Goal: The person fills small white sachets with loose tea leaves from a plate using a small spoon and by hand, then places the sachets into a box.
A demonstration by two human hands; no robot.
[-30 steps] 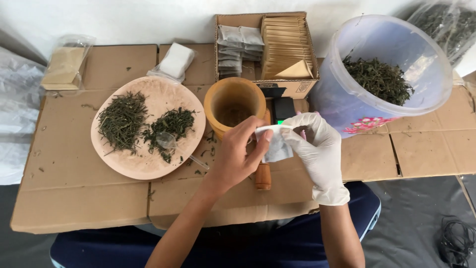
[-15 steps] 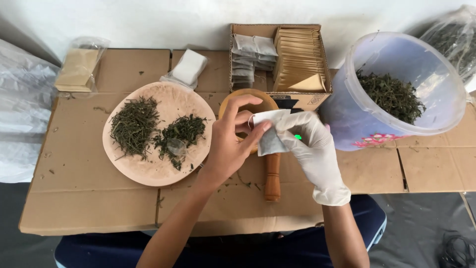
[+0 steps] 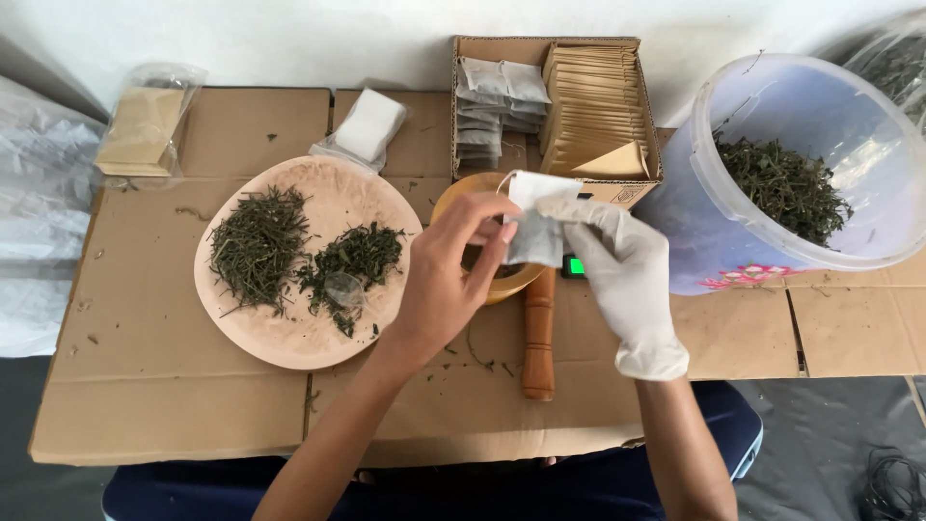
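Partly hidden bowl (image 3: 453, 198) behind tea bag (image 3: 533, 224), both hands gripping.

Your bare left hand (image 3: 449, 285) and gloved right hand (image 3: 617, 265) pinch a small white tea bag (image 3: 535, 227) between them, held above the wooden bowl (image 3: 458, 203). A wooden pestle (image 3: 538, 333) lies below it, and a plate (image 3: 318, 338) of dried leaves sits to the left.

Two hands (image 3: 453, 280) — one tea bag (image 3: 533, 227), one plate (image 3: 371, 198), one bucket (image 3: 772, 106), one pestle (image 3: 539, 333).
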